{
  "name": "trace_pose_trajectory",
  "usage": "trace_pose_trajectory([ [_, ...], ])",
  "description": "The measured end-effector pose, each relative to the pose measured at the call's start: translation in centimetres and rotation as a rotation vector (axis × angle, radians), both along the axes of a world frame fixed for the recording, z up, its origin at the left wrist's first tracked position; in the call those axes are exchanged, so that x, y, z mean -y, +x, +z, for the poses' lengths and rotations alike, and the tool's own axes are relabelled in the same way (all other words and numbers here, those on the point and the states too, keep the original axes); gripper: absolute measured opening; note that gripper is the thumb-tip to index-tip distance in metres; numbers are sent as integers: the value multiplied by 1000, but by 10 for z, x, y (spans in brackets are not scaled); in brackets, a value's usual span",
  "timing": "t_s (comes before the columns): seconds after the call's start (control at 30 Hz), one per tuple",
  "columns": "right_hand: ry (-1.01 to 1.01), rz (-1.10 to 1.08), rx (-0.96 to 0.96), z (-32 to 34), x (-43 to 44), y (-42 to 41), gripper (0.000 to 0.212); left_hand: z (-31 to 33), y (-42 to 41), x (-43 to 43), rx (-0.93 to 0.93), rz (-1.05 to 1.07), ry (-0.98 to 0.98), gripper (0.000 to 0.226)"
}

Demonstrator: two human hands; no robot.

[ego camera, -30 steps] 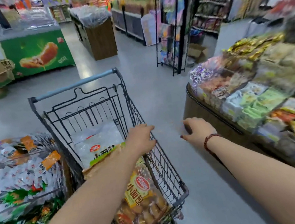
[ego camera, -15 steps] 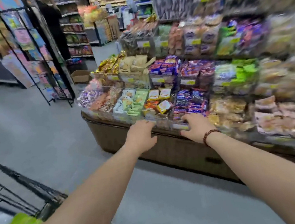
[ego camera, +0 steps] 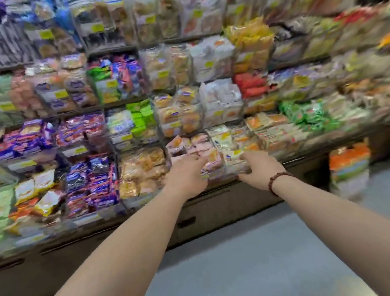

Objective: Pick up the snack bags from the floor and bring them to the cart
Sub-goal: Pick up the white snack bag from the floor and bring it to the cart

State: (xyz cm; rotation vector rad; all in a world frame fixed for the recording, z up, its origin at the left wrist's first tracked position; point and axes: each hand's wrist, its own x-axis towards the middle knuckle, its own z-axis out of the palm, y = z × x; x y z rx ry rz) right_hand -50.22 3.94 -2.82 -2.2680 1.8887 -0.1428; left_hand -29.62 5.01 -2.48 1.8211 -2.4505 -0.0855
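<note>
Before the blurred snack shelf (ego camera: 220, 207), left hand (ego camera: 187, 176) and right hand (ego camera: 261, 170) reach out, fingers loosely curled, holding nothing.

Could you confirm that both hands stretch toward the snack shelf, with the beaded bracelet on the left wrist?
Not quite: in the head view the bracelet sits on the right wrist; the left hand and right hand stretch toward the shelf.

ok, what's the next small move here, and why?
Probably swing right and lower the right hand toward the orange-and-green pack standing on the floor against the shelf base. Both hands look empty, left hand included, and the cart is out of view.
</note>
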Motion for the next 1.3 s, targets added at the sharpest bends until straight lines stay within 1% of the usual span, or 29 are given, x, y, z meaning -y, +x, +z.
trace_pose_trajectory([
  [0.13,-11,-182,-25,-6,5,-89,54,-4,-82,50,18,-170,-5,48],
  [0.3,-7,-380,-55,-13,13,-180,58,-10,-179,106,39,-402,-45,46],
  [0.43,-6,-550,-52,-18,28,-240,47,-12,-251,152,93,-563,-60,41],
  [0.57,6,-704,-31,-24,47,-295,47,-9,-320,198,59,-704,-39,34],
  [0.67,23,-819,17,-27,49,-332,51,-9,-372,218,51,-785,-17,44],
  [0.83,50,-956,-3,-33,40,-396,56,-21,-460,241,29,-923,-3,49],
  [1.03,71,-1063,-44,-44,32,-489,57,-34,-573,253,85,-1050,-24,57],
  [1.2,43,-1131,-38,-46,30,-599,57,-39,-687,261,74,-1100,-32,58],
  [1.3,47,-1148,-15,-42,29,-658,58,-34,-752,262,104,-1130,-33,59],
])
